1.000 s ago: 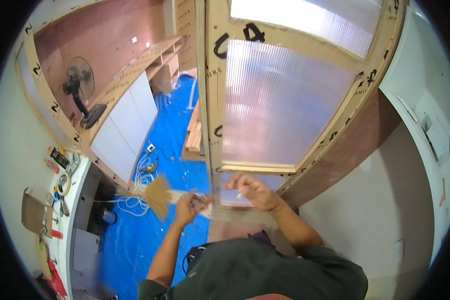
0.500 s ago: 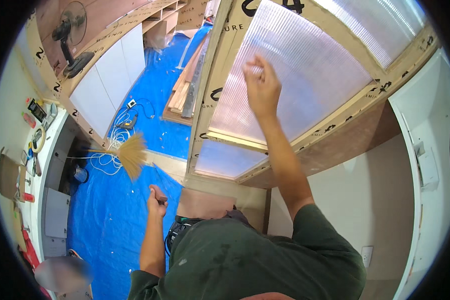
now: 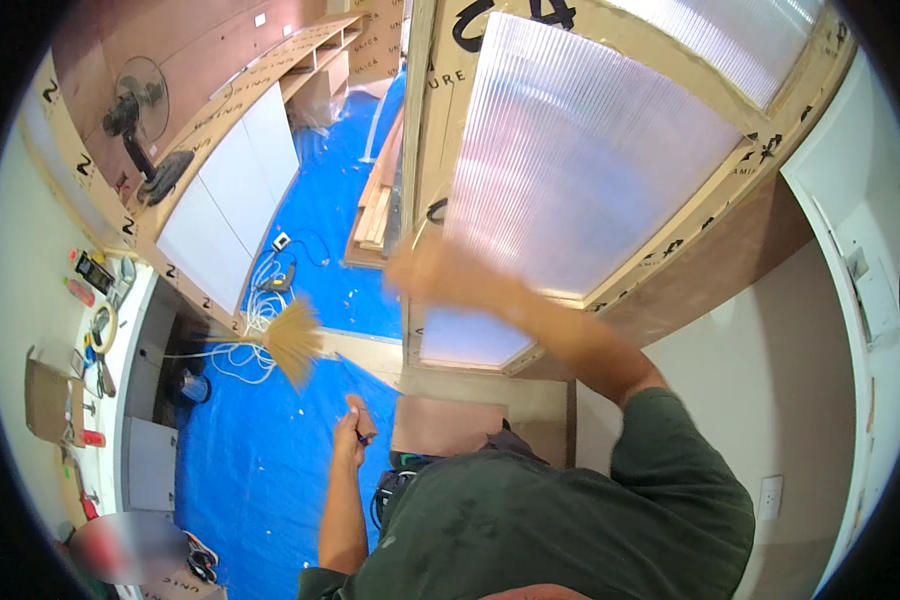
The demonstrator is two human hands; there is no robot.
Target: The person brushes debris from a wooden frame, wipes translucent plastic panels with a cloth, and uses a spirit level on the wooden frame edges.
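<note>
Hands apart: left hand [image 3: 346, 437] curled round small dark item [image 3: 363, 438] over blue sheet [image 3: 250, 450], right hand [image 3: 425, 272] blurred before frame [image 3: 436, 170], grip can't tell; ribbed panes [image 3: 580, 150] already in, printed covering [image 3: 444, 110] still on, looks unfinished

Our right hand [image 3: 435, 270] shows before the lower left side of the framed door [image 3: 590, 160], too blurred for us to tell how its fingers stand or whether they touch it, and our bare right forearm [image 3: 580, 338] slants leftward across the door's lower edge. Our left hand [image 3: 348, 432] sits lower, left of the door and apart from it, fingers bent inward above an upright left forearm [image 3: 343, 505].
</note>
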